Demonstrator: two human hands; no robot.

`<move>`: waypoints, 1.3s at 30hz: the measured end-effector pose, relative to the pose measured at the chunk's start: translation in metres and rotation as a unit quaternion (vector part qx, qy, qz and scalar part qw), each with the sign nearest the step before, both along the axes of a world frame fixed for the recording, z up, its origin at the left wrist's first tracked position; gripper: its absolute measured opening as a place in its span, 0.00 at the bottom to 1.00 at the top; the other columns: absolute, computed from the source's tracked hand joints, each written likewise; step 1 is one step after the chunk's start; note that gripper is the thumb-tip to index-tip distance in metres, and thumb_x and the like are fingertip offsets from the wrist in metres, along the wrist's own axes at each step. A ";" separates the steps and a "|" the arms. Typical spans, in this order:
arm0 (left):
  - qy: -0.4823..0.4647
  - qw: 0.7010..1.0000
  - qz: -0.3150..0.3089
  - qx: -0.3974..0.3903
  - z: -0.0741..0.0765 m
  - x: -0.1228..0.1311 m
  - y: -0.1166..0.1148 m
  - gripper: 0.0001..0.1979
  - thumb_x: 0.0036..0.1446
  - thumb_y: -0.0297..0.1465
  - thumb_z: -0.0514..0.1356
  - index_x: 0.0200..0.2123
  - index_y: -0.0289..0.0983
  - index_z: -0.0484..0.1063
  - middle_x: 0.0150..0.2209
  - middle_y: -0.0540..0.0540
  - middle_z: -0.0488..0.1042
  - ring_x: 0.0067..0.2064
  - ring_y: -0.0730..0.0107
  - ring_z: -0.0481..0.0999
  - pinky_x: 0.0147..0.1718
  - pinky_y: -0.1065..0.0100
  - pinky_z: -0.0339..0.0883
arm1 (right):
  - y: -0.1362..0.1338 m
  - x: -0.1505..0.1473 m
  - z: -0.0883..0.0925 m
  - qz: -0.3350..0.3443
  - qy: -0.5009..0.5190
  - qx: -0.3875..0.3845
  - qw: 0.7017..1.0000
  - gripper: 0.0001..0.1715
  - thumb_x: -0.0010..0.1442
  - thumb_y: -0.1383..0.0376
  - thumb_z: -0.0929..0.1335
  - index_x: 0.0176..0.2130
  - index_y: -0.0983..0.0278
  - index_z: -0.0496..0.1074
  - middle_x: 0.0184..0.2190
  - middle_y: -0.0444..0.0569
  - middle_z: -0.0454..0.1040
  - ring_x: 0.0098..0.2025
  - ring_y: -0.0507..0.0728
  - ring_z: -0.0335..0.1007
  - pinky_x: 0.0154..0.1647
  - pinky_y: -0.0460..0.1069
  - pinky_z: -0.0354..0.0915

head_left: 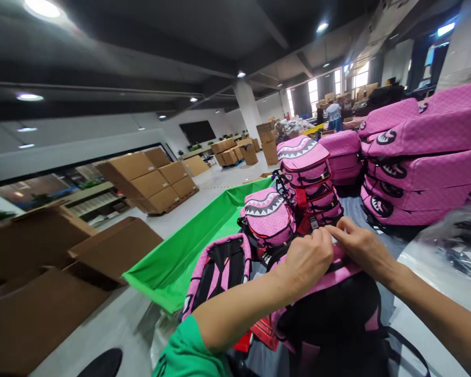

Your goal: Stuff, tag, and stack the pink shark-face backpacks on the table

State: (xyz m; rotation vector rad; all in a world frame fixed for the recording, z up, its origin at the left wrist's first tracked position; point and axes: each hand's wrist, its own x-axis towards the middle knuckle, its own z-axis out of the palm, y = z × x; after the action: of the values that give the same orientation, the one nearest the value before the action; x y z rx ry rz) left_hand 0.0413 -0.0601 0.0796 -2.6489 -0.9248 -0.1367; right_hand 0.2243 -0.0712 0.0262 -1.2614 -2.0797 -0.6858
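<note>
A pink and black backpack [333, 309] lies in front of me, its black padded side towards me. Over its far pink edge, my left hand [310, 259] and my right hand [363, 248] meet with fingers pinched together. A bit of something whitish shows between the fingertips, too small and covered to name. Just beyond stand a pink backpack with a shark-teeth print [269, 214] and a stack of similar pink bags [304, 167]. To the left, another backpack [220, 272] shows its black straps.
Pink backpacks [427, 167] are piled high at the right, near clear plastic wrapping [455, 251]. A green fabric-sided bin [196, 251] borders the work surface on the left. Open cardboard boxes [35, 293] and stacked cartons [153, 178] stand on the floor. A person [333, 115] is far back.
</note>
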 end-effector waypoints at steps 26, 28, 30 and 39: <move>-0.161 0.420 0.010 -0.893 -0.021 0.030 0.061 0.36 0.69 0.54 0.44 0.31 0.31 0.77 0.24 0.42 0.77 0.29 0.62 0.79 0.35 0.63 0.75 | -0.036 0.029 -0.015 0.089 0.053 0.089 0.991 0.26 0.70 0.72 0.62 0.64 0.58 0.68 0.35 0.48 0.71 0.29 0.52 0.72 0.27 0.43 0.69; -0.143 0.413 -0.029 -0.899 -0.019 0.017 0.056 0.31 0.67 0.54 0.51 0.32 0.31 0.77 0.25 0.42 0.77 0.28 0.61 0.80 0.33 0.63 0.75 | -0.038 0.026 -0.016 0.079 0.047 0.095 0.991 0.25 0.71 0.73 0.62 0.63 0.61 0.69 0.35 0.47 0.71 0.29 0.50 0.72 0.26 0.42 0.67; -0.157 0.427 -0.059 -0.889 -0.014 0.005 0.052 0.26 0.63 0.50 0.59 0.33 0.31 0.76 0.24 0.43 0.77 0.27 0.61 0.80 0.31 0.63 0.76 | -0.035 0.023 -0.016 0.073 0.047 0.101 0.991 0.23 0.71 0.73 0.61 0.61 0.61 0.70 0.34 0.47 0.71 0.29 0.50 0.72 0.26 0.42 0.67; -0.400 0.613 0.000 -0.681 0.001 -0.008 0.065 0.26 0.46 0.52 0.70 0.22 0.32 0.74 0.13 0.51 0.68 0.12 0.78 0.62 0.12 0.76 0.53 | 0.016 0.007 0.002 -0.004 0.119 -0.105 0.987 0.15 0.69 0.63 0.66 0.52 0.57 0.78 0.37 0.47 0.71 0.30 0.51 0.71 0.30 0.45 0.68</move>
State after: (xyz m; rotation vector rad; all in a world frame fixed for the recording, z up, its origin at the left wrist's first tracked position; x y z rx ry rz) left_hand 0.0338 0.0050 0.0805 -4.0617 -1.8268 -1.1043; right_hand 0.2309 -0.0552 0.0281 -1.3922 -1.9876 -0.3073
